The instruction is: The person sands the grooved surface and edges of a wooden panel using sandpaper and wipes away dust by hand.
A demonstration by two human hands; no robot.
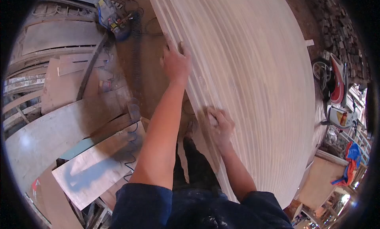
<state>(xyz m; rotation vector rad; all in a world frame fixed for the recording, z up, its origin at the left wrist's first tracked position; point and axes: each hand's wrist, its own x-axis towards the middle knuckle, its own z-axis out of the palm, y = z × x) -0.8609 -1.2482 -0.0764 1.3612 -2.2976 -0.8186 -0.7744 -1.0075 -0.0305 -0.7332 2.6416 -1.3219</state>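
Note:
A long, pale wooden panel with lengthwise grooves and ridges runs from the top of the view down to my body. My left hand is farther up on its left edge, with the fingers apart and touching the grooved border. Nearer to me, my right hand is on the same border with its fingers curled. A small pale patch shows at these fingers, but I cannot make out what it is.
Boards and a blue-stained sheet lie at the left, beside a coiled hose. A dusty machine stands at the upper left. A red and white motorbike and stacked wood pieces are at the right.

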